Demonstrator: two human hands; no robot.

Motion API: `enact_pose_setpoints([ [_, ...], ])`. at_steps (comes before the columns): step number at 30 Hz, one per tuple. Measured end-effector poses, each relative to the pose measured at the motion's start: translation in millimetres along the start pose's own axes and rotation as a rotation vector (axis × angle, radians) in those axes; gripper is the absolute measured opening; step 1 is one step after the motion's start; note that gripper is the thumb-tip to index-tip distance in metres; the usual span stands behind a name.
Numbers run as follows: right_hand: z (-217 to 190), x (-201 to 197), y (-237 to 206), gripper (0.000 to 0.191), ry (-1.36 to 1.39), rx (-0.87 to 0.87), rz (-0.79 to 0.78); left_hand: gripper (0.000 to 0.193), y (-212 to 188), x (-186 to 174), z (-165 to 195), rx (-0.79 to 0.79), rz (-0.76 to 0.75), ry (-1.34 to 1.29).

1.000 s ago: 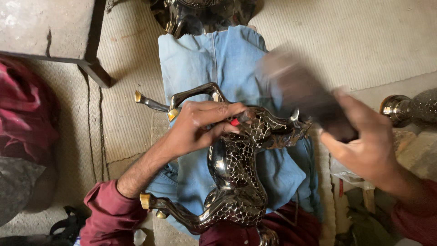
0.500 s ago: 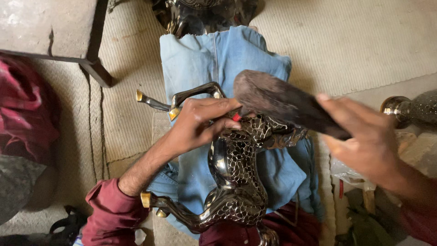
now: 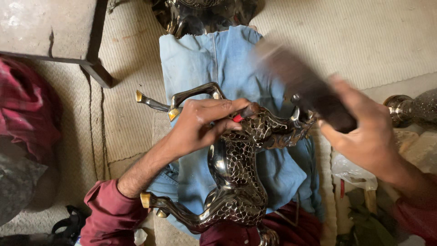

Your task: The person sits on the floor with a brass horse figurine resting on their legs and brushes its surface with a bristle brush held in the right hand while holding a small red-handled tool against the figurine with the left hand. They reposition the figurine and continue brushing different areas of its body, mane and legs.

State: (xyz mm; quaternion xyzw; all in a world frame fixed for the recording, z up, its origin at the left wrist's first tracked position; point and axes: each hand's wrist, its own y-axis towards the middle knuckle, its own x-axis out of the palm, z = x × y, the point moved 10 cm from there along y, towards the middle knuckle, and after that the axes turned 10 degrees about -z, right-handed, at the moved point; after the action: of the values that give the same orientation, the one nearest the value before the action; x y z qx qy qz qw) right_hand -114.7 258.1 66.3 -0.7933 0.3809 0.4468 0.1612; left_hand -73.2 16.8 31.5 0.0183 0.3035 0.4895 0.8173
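Metal horse figurine (image 3: pixel 236 182) lies on the blue cloth (image 3: pixel 205 59) over my lap, long axis running away from me, head (image 3: pixel 296 125) turned right. My left hand (image 3: pixel 200 125) closes over its neck. My right hand (image 3: pixel 364 136) grips a dark, blurred brush (image 3: pixel 300 82) above the head.

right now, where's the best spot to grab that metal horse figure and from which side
Probably the neck and shoulder, from above on the foreleg side, as the left hand grips now. The metal horse figure lies on its side on blue denim cloth, so that thick part faces up. The thin gold-hoofed legs look like poor handles. The right hand holds a dark blurred tool over the head, so keep clear there.
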Motion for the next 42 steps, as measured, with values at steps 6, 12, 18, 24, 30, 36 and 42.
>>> enact_pose_setpoints([
  [6, -2, 17, -5, 0.077, -0.131, -0.02, -0.106, 0.043, 2, 2, 1, -0.026, -0.022, 0.025],
  [12, 5, 30, 1, 0.076, -0.302, 0.079, -0.168, 0.049, -2, 2, -3, -0.03, -0.017, 0.033],
  [18, 0, 0, -9, 0.068, 0.411, 0.045, 0.112, 0.053, -9, -1, -5, -0.012, 0.022, -0.016],
  [24, -20, 16, 4, 0.076, -0.399, -0.034, -0.152, 0.049, -10, 1, -5, 0.009, 0.014, 0.034],
  [30, -4, 31, -1, 0.084, -0.537, 0.052, -0.289, 0.034, -12, 14, -28, -0.221, -0.133, 0.142],
  [36, 1, 14, -7, 0.068, 0.029, -0.012, -0.007, 0.055, -9, 3, -6, -0.01, -0.004, 0.033],
  [42, 4, 17, -13, 0.085, 0.317, -0.161, 0.036, 0.053, -10, 3, -5, -0.001, -0.014, -0.042],
])
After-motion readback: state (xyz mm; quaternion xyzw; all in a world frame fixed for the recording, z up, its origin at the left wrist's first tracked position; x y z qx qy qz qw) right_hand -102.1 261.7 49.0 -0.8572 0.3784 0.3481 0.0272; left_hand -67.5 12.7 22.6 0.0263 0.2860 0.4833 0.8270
